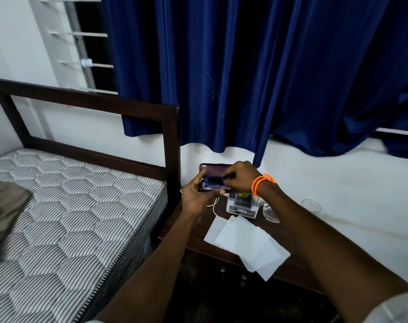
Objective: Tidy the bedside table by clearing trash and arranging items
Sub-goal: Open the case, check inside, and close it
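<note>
both hands are at the back of the tabletop (193, 238), left hand (196, 194) gripping the purple case (206, 169), right hand (239, 177) pinching the blue glasses (213, 183) into it. forcing the fit could bend the frame or knock the cable (214, 206) and box (241, 203).

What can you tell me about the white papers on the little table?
The white papers look like thin, plain sheets, a few overlapping one another. They lie flat on the dark wooden bedside table, near its front edge, turned at a slant, with one corner poking out past the edge. No writing shows on them. Neither hand touches them; a thin white cord ends right at their far corner.
</note>
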A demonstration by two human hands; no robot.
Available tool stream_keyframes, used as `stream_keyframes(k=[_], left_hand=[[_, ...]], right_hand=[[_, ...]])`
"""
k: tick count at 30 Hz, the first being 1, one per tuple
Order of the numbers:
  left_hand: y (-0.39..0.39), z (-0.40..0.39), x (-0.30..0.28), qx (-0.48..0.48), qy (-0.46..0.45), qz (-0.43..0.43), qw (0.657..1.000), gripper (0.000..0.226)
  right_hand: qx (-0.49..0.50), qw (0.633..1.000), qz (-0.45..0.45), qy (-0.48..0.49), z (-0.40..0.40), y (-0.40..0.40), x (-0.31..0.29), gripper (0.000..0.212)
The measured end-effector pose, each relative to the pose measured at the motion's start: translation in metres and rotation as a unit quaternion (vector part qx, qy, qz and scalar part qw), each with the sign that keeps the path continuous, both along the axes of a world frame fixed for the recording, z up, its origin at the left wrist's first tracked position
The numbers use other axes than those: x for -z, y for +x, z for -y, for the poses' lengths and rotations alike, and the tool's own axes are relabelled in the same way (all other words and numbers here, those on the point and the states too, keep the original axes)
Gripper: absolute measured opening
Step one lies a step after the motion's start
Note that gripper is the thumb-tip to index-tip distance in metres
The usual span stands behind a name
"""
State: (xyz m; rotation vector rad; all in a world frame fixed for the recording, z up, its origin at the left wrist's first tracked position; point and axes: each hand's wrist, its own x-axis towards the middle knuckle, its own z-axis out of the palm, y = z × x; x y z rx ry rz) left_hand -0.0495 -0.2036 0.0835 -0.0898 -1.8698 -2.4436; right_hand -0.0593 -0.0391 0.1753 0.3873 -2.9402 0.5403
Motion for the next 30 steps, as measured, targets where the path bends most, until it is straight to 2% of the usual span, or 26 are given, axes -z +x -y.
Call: stream_keyframes(k=[12, 14, 16, 19, 20, 22, 23, 25, 27, 30], left_hand=[[0.009, -0.001, -0.010, -0.004, 0.022, -0.014, 1.000, 0.087], [0.010, -0.001, -0.011, -0.003, 0.026, -0.017, 1.000, 0.085], [0.012, 0.002, -0.014, 0.000, 0.032, -0.019, 0.999, 0.087], [0.011, 0.012, -0.014, 0.017, 0.067, -0.001, 0.998, 0.109], [0.011, 0.015, -0.015, 0.024, 0.077, 0.012, 0.997, 0.115], [0.012, 0.019, -0.017, 0.031, 0.085, 0.029, 0.995, 0.120], [0.013, 0.020, -0.018, 0.033, 0.086, 0.032, 0.995, 0.120], [0.014, 0.022, -0.019, 0.039, 0.084, 0.036, 0.995, 0.113], [0.013, 0.023, -0.019, 0.053, 0.081, 0.031, 0.995, 0.101], [0.013, 0.025, -0.018, 0.056, 0.082, 0.028, 0.995, 0.091]], right_hand=[[-0.018, 0.999, 0.009, -0.031, -0.008, -0.001, 0.000, 0.035], [-0.015, 0.998, 0.015, -0.056, -0.012, -0.002, 0.002, 0.033], [0.015, 0.993, -0.021, -0.116, -0.017, -0.001, 0.005, 0.029], [0.128, 0.961, -0.093, -0.227, -0.027, -0.006, 0.014, 0.030], [0.173, 0.952, -0.078, -0.239, -0.030, -0.007, 0.015, 0.038], [0.228, 0.926, 0.024, -0.301, -0.035, -0.007, 0.020, 0.059], [0.234, 0.898, 0.084, -0.363, -0.034, -0.006, 0.021, 0.064], [0.209, 0.834, 0.185, -0.476, -0.027, 0.003, 0.022, 0.053], [0.178, 0.803, 0.216, -0.525, -0.021, 0.009, 0.021, 0.046], [0.179, 0.771, 0.219, -0.570, -0.015, 0.009, 0.022, 0.053]])
